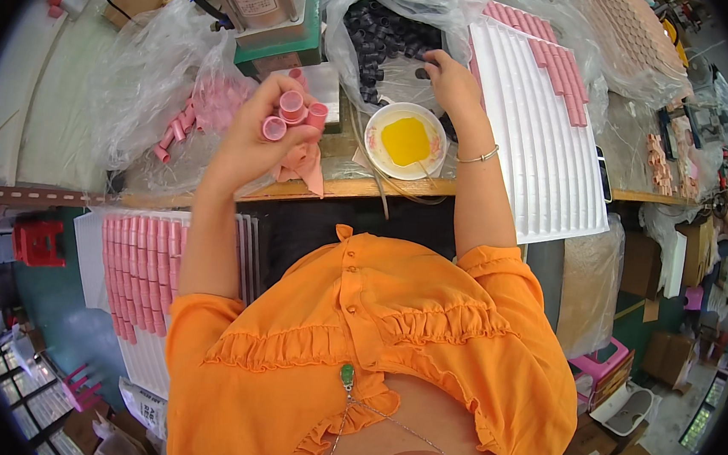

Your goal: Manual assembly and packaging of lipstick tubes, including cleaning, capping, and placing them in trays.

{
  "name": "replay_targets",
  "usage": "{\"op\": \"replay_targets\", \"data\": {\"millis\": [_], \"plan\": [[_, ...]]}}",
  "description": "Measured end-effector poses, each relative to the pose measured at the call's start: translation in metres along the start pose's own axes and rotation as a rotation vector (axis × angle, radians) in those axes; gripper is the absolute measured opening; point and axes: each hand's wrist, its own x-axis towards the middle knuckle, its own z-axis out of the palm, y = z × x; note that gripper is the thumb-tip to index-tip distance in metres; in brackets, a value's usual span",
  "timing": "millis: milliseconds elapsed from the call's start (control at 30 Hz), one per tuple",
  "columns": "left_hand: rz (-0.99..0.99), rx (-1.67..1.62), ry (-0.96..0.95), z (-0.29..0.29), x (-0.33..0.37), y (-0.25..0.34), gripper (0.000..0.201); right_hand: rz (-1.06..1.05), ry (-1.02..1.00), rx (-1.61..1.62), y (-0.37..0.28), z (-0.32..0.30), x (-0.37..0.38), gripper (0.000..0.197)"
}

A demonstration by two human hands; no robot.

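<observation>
My left hand (pixel 247 143) is closed around several short pink tubes (pixel 292 102), their round ends facing up. Below its fingers a peach cloth (pixel 302 170) hangs by the table edge. Farther right, my right hand (pixel 454 82) reaches to a clear plastic bag (pixel 338 33) full of small black tubular pieces (pixel 388 34). Its thumb and finger pinch a small black piece (pixel 422 74) at the bag's right side. Between the hands stands a white bowl (pixel 372 149) holding yellow liquid (pixel 407 141).
A green-based machine (pixel 280 45) stands behind my left hand. Loose pink tubes (pixel 175 131) lie by a plastic bag at left. To the right, a white ridged tray (pixel 534 147) bears rows of pink tubes (pixel 560 72); another filled tray (pixel 140 355) sits lower left.
</observation>
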Motion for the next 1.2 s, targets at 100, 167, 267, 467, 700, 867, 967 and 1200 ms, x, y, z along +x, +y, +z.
{"op": "replay_targets", "data": {"millis": [100,167,267,467,700,867,967,1200], "plan": [[-0.243,-0.430,0.085,0.032,-0.009,-0.011,0.031,0.019,-0.062,-0.116,0.004,0.002,-0.002,0.027],[-0.283,-0.537,0.122,0.050,-0.016,-0.027,0.031,0.021,-0.026,-0.111,-0.004,-0.005,-0.003,0.029],[-0.407,-0.717,0.159,0.057,-0.022,-0.031,0.033,-0.075,0.097,0.021,-0.009,-0.016,-0.009,0.026],[-0.293,-0.819,0.198,0.064,-0.031,-0.054,0.034,-0.039,-0.033,0.323,-0.035,-0.037,-0.089,0.014],[-0.104,-0.288,0.256,0.081,-0.036,-0.046,0.035,-0.338,-0.017,0.021,-0.026,-0.019,-0.135,0.005],[-0.101,-0.202,0.239,0.084,-0.035,-0.031,0.037,-0.360,-0.071,-0.070,-0.029,-0.018,-0.130,0.006],[-0.098,-0.096,0.238,0.083,-0.037,-0.030,0.036,-0.300,-0.034,0.266,-0.038,-0.027,-0.128,0.006],[-0.292,-0.912,0.479,0.088,-0.034,-0.059,0.022,0.223,-0.387,1.414,-0.051,-0.021,-0.131,0.010]]}}
